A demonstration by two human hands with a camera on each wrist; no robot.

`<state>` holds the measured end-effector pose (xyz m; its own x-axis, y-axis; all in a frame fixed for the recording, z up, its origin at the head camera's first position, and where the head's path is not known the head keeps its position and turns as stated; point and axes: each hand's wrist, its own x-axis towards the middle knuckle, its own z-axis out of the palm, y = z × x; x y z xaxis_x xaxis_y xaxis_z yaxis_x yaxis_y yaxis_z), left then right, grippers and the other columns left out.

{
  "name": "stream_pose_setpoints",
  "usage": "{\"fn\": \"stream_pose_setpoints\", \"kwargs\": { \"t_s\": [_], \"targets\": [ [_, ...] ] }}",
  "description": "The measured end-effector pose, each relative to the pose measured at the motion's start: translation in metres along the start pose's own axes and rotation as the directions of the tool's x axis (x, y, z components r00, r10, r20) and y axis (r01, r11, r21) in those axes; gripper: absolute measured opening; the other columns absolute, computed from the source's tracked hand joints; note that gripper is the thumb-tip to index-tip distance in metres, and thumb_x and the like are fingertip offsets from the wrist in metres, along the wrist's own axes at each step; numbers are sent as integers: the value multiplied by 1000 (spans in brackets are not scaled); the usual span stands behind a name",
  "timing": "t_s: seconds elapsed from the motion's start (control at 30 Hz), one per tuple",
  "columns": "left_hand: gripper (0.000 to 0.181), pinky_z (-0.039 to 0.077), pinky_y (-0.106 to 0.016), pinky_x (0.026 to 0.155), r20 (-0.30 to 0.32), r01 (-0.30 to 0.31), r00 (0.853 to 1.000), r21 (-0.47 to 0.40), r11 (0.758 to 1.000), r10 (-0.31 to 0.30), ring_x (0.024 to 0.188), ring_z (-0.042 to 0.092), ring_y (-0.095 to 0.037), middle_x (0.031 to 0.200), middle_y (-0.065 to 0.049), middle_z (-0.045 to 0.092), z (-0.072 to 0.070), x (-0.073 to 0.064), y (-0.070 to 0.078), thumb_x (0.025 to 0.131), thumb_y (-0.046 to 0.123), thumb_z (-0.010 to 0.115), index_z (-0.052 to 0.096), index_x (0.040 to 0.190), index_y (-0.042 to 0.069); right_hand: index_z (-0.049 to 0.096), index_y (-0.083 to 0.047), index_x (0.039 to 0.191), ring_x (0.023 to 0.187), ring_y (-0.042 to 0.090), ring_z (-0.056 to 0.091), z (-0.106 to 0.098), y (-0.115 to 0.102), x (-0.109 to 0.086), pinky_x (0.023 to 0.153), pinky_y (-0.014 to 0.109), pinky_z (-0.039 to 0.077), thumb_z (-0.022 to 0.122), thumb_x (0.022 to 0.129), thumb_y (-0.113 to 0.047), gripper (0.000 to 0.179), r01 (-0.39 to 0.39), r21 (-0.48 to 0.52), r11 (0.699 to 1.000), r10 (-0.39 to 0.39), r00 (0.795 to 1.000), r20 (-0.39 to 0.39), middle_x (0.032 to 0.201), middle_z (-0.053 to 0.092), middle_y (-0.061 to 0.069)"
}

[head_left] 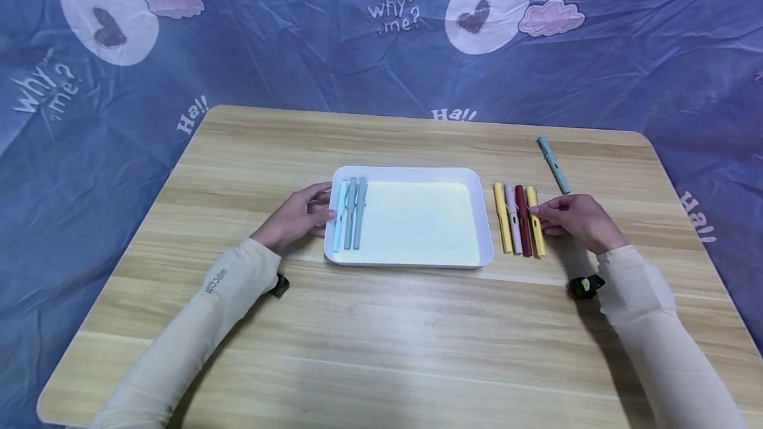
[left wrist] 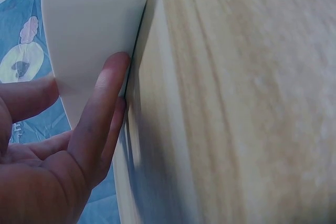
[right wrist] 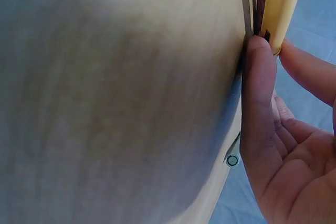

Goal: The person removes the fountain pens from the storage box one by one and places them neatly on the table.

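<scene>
Head view: left hand [head_left: 296, 216] grips the tray [head_left: 411, 222] at centre, presumably steadying it; right hand [head_left: 578, 219] pinches the rightmost yellow pen [head_left: 538, 238], frame right.

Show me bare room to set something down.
Free: the tray, right of its three pens; the table before the tray, between the sleeves; its far left corner, beyond the left hand. Crowded: right of the tray, where four pens lie close together, one pinched by the right hand.
</scene>
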<state>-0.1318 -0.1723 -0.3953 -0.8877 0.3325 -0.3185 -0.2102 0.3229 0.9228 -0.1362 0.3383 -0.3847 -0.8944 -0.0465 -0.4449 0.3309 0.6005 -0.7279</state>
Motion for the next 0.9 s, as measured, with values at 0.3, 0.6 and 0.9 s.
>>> {"fn": "stream_pose_setpoints", "kwargs": {
  "t_s": [0.3, 0.6, 0.9],
  "targets": [
    [70, 65, -38, 87, 3, 0, 1000, -2, 1000, 0, 136, 50, -41, 156, -24, 41, -1, 1, 0, 104, 4, 61, 25, 164, 4, 59, 13, 120, 76, 3, 68, 1, 0, 1, 72, 24, 64, 65, 105, -26, 42, 22, -46, 999, -22, 1000, 11, 89, 70, -4],
    [69, 65, -39, 86, 2, 7, 1000, -4, 1000, -7, 135, 52, -40, 155, -23, 42, 0, 1, -1, 104, 3, 61, 26, 164, 5, 61, 13, 115, 75, 5, 66, 3, -3, -1, 70, 24, 63, 65, 105, -27, 42, 45, -90, 995, -44, 999, 19, 88, 69, -1],
    [70, 65, -39, 86, -1, -1, 1000, -9, 1000, 1, 135, 52, -40, 155, -23, 42, -1, 1, -1, 104, 3, 61, 26, 164, 4, 59, 13, 120, 77, 6, 67, 2, 0, -4, 70, 24, 63, 66, 104, -31, 47, 70, -97, 993, -68, 997, 22, 91, 70, 0]
  ]
}}
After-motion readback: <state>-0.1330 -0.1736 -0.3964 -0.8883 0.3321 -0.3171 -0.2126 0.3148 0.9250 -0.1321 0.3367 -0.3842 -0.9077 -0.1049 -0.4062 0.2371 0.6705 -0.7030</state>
